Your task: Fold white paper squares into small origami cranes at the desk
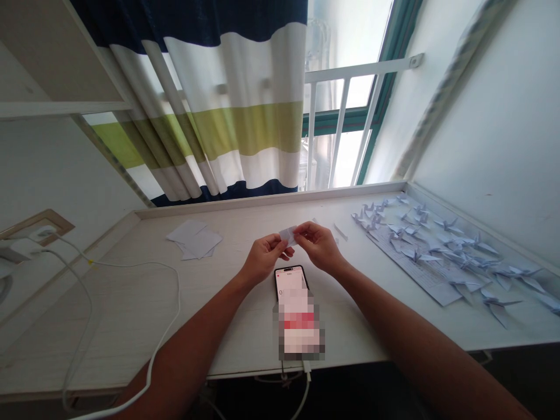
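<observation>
Between my two hands, above the middle of the desk, is a small folded piece of white paper (pixel 287 235). My left hand (pixel 266 256) pinches its left side with thumb and fingers. At the paper's right edge, my right hand (pixel 318 244) has its thumb and forefinger closed on it. The exact folds are too small to make out. Just below the hands a phone (pixel 292 280) lies on the desk with its screen lit, partly blurred out. Many white folded paper cranes (pixel 415 254) stand to the right, several on a printed sheet (pixel 441 294).
Loose square paper sheets (pixel 196 238) lie at the left on the white desk (pixel 131 303). Thin paper strips (pixel 341 231) are beyond my right hand. A white cable (pixel 177 291) runs from the wall socket (pixel 48 227) across my left forearm. A curtain (pixel 227 116) hangs behind the desk.
</observation>
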`<state>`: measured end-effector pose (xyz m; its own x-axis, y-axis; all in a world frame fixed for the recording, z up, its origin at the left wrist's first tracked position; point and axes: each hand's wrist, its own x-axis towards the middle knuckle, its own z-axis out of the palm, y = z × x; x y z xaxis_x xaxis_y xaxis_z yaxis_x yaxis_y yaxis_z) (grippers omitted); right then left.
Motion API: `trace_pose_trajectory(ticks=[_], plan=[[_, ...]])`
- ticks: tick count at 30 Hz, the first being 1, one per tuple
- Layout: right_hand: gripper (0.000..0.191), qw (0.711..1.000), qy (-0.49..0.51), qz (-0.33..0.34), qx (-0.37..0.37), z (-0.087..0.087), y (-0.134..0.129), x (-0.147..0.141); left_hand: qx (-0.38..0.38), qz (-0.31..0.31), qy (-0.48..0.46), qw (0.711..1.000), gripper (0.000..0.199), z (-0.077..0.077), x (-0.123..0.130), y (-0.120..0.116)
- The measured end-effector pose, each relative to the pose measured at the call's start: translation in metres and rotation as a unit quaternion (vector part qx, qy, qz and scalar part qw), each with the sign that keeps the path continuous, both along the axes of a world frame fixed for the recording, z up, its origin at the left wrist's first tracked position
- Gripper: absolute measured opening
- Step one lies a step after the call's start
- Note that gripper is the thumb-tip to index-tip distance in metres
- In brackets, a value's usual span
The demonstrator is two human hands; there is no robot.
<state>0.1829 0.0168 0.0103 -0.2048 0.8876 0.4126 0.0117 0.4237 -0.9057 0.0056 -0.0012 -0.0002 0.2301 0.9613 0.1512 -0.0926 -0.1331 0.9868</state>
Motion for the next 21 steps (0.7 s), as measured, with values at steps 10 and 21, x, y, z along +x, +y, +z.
trace_pose_trajectory(ticks=[10,21], plan=[[0.019,0.997,-0.068,-0.027,0.028,0.0040,-0.0030,0.0001,0.023,-0.011,0.040,0.999,0.039,0.0027,0.0008,-0.0039],[0.027,1.000,-0.007,-0.009,-0.013,-0.0011,0.0028,0.0013,-0.018,-0.082,-0.011,0.996,0.037,0.0078,-0.0064,-0.0042]])
